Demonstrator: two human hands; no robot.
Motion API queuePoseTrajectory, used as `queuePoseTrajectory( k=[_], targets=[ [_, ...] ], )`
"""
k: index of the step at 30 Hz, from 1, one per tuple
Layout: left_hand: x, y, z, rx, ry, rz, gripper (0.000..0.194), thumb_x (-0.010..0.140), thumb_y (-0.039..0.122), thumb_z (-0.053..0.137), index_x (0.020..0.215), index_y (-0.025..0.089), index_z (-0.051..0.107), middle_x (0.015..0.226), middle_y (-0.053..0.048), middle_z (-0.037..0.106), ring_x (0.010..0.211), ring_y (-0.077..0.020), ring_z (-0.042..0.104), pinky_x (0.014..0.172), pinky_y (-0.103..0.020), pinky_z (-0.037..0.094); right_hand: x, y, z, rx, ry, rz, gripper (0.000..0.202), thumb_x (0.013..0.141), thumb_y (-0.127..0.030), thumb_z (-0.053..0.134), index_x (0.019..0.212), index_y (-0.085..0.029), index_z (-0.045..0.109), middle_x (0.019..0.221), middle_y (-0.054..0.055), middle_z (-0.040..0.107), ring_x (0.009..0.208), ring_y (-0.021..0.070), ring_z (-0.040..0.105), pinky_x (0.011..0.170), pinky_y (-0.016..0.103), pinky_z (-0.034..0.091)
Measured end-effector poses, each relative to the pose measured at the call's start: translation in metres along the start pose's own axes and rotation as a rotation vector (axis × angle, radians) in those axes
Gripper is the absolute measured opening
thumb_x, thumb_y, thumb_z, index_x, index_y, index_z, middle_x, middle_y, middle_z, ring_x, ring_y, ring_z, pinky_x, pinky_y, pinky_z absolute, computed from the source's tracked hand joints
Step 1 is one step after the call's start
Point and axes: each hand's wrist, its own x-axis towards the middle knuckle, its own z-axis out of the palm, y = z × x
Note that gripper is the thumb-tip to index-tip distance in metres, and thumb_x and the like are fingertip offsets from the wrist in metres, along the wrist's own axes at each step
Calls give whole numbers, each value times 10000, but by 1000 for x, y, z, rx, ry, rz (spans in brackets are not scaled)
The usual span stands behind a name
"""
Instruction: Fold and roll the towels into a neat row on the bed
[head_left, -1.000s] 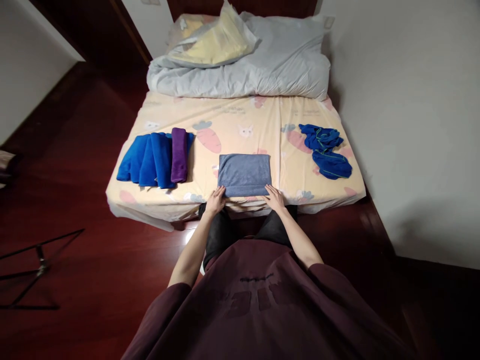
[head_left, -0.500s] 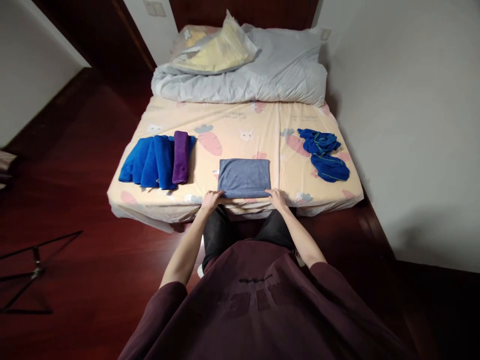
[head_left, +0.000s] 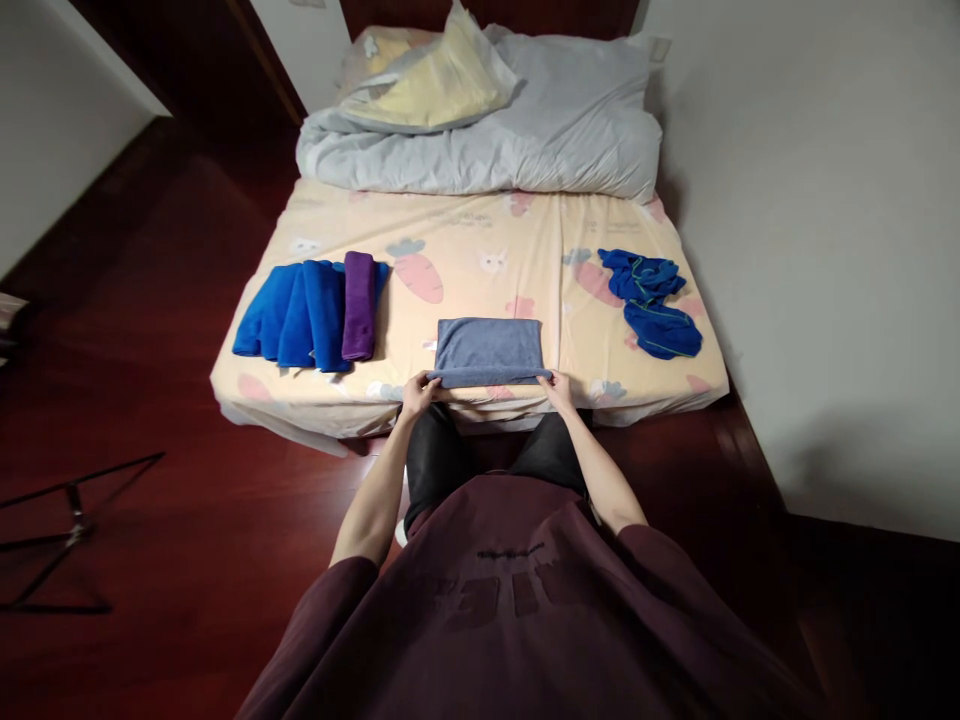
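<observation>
A grey-blue towel lies folded into a rectangle near the front edge of the bed, its near edge turned up in a narrow roll. My left hand pinches the left end of that roll, and my right hand pinches the right end. Left of it rest several rolled blue towels side by side, with a rolled purple towel against them. Over on the right, crumpled blue cloths with green edging sit in a loose heap.
The bed has a carrot-print sheet. A grey quilt and a yellow pillow lie at its head. A wall runs along the right. A black metal stand is on the floor at left.
Both hands have raised the towel's near edge and turned it a little away from me, making the roll more distinct. The view has tilted slightly downward.
</observation>
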Motion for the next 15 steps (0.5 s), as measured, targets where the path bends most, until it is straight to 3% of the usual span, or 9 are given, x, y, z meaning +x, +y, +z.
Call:
queuePoseTrajectory(
  k=[4, 15],
  targets=[
    [-4, -2, -3, 59, 21, -40, 354, 801, 545, 675, 778, 197, 613, 623, -2, 554, 662, -189, 585, 632, -285, 459, -2, 3, -7, -52, -5, 40, 471, 744, -675, 714, 675, -231, 575, 648, 28, 643, 688, 223, 650, 638, 313, 544],
    [-9, 6, -1, 113, 64, -112, 359, 825, 528, 679, 834, 169, 682, 714, -60, 691, 814, -248, 695, 730, -316, 543, -1, -5, -5, -172, 14, 75, 481, 759, -662, 706, 608, -243, 526, 550, -4, 559, 612, 196, 592, 574, 280, 480]
  ],
)
